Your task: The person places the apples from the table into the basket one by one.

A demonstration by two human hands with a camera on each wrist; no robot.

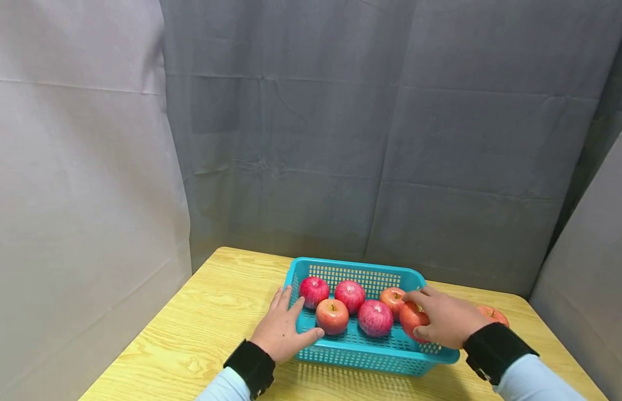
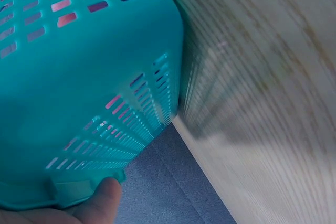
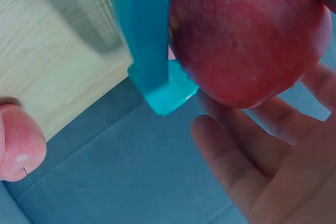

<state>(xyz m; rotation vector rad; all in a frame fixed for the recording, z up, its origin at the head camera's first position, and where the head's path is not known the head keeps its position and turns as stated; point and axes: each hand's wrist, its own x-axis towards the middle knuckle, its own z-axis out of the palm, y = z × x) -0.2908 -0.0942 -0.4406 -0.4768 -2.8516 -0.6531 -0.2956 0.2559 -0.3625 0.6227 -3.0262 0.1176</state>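
A turquoise plastic basket [image 1: 361, 358] with slotted walls holds several apples, among them a dark red apple [image 1: 314, 292] and a lighter orange-red apple [image 1: 332, 316]. At its right end my right hand [image 1: 448, 320] grips a red apple [image 1: 411, 319] between thumb and fingers. The same held apple [image 3: 247, 35] fills the upper part of the right wrist view, beside the basket's rim [image 3: 144, 35]. My left hand [image 1: 281, 333] rests at the basket's left end, fingers extended and spread. In the left wrist view its thumb [image 2: 102, 203] touches the rim.
Another apple [image 1: 493, 315] lies on the table to the right of the basket, partly hidden behind the right wrist. The wood-grain table [image 1: 190, 328] extends left of the basket. Grey cloth [image 1: 311, 139] hangs behind it, with pale cloth [image 1: 80, 195] at the left side.
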